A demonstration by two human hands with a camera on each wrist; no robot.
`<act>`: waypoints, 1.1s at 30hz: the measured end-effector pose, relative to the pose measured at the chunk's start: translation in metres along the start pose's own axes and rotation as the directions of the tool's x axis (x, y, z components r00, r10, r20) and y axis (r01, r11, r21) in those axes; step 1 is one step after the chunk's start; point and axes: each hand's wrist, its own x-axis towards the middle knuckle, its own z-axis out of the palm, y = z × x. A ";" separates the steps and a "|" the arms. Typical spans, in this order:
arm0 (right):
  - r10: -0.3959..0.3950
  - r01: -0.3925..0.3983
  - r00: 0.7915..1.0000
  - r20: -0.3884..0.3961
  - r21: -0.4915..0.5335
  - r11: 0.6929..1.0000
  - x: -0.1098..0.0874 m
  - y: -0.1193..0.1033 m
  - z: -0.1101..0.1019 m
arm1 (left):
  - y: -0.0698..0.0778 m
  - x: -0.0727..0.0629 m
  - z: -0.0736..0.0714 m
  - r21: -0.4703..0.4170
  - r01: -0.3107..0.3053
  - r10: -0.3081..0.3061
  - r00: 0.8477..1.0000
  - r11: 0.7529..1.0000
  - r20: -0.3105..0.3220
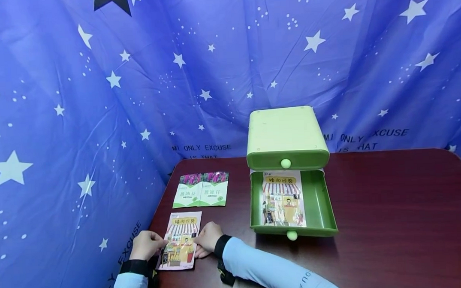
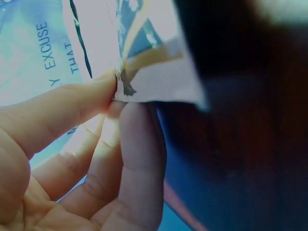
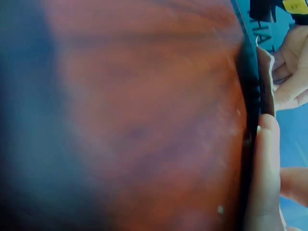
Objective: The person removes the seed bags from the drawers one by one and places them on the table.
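One dark reddish-brown tabletop (image 1: 395,197), glossy, far corners rounded; blue star-print curtain (image 1: 212,76) behind and at left. Pink packet (image 1: 180,243) at table's left side, left of drawer unit (image 1: 285,131); title end away from person, long axis front to back, leaning slightly right. Left hand (image 1: 145,245) pinches packet's left edge; right hand (image 1: 210,236) pinches right edge. Packet thin, rectangular, shiny. Drawer unit smooth, rounded, green.

Dark red-brown, the table (image 1: 395,210) carries two green-and-white packets (image 1: 207,193) side by side on its left, and there's the green drawer unit (image 1: 285,131), standing to their right!
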 end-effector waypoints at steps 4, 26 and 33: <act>0.041 -0.042 0.999 -0.015 -0.028 0.999 0.013 -0.003 0.002 | 0.002 0.007 -0.003 0.003 -0.009 0.009 1.000 1.000 0.008; 0.102 -0.102 0.995 -0.008 0.006 0.995 0.022 -0.014 0.002 | -0.003 0.022 -0.006 0.012 -0.003 0.003 1.000 1.000 0.016; 0.084 -0.084 0.996 -0.004 -0.016 0.996 0.017 -0.012 0.003 | 0.001 0.013 -0.010 0.060 -0.011 0.012 1.000 0.998 -0.019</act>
